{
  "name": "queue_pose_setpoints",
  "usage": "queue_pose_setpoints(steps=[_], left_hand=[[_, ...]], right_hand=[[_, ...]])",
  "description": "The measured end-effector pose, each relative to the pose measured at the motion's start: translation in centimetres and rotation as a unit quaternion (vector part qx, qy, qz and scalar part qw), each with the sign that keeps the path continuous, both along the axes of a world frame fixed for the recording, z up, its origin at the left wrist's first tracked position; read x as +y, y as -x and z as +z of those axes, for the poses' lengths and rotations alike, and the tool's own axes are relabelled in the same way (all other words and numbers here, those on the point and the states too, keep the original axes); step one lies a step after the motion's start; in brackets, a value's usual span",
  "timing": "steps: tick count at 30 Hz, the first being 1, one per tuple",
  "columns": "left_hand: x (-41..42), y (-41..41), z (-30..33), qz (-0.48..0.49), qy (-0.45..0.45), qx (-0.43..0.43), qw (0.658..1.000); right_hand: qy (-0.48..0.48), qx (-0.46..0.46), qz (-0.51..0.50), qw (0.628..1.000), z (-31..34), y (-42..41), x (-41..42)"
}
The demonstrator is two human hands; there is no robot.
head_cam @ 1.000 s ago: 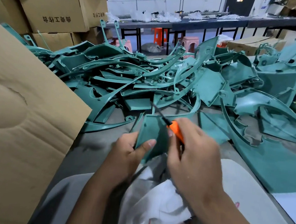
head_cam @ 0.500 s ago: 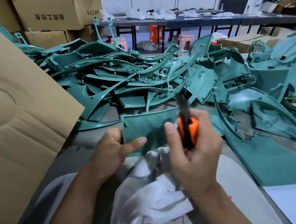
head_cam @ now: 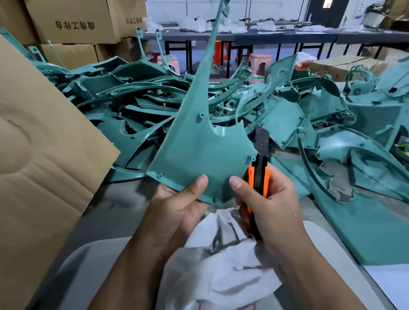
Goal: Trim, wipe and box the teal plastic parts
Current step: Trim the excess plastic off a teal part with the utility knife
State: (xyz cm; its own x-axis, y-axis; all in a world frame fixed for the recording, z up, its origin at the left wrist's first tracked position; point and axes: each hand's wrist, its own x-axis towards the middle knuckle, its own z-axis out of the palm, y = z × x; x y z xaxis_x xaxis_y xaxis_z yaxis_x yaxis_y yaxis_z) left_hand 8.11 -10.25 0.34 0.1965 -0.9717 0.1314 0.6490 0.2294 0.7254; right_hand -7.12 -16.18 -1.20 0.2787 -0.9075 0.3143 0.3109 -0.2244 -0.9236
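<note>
Head camera: a worker holds a teal plastic part [head_cam: 199,144] upright for trimming, knife at its right edge.

Left hand [head_cam: 177,210] pinches the part's lower edge, thumb on its face; its long axis points toward twelve o'clock, the narrow tip high above the heap of parts [head_cam: 315,121]. Right hand [head_cam: 268,207] is wrapped round an orange knife [head_cam: 259,170], thumb touching the part, with the knife body just beside the edge at three o'clock, so this hand is nearer the likely cut. A white cloth [head_cam: 221,270] bunches beneath both wrists, and a cardboard flap [head_cam: 26,161] stands at nine o'clock. Half a second ago the part lay low and nearly flat; it has since been swung upright.
</note>
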Motion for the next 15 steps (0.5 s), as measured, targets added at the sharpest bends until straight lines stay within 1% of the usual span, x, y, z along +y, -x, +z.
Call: queue_pose_setpoints(steps=[1,3,4,6,8,9,12,15], left_hand=[[0.1,-0.2,-0.3,0.017,-0.001,-0.051,0.999],[0.1,-1.4,-0.8,0.109,-0.021,-0.185,0.976],[0.0,-2.0,-0.7,0.127,-0.025,-0.203,0.971],[-0.3,-3.1,-0.7,0.112,-0.01,-0.224,0.968],[-0.4,-3.8,-0.8,0.101,0.006,-0.293,0.951],[-0.5,-4.0,-0.9,0.101,0.012,-0.313,0.944],[-0.5,-3.8,-1.1,0.119,0.019,-0.327,0.937],[-0.7,-3.6,-1.4,0.19,0.035,-0.324,0.926]], right_hand=[[-0.003,0.001,-0.012,1.0,-0.1,0.0,-0.1],[0.002,0.018,-0.041,0.999,-0.1,0.2,-0.5],[0.005,0.031,-0.06,0.998,0.0,0.4,-0.7],[0.009,0.058,-0.098,0.994,0.2,0.7,-0.9],[0.007,0.067,-0.111,0.992,0.4,0.9,-0.9],[0.011,0.068,-0.107,0.992,0.4,1.0,-1.0],[0.035,0.08,-0.118,0.989,0.6,1.2,-0.8],[0.06,0.097,-0.202,0.973,0.5,1.4,-1.0]])
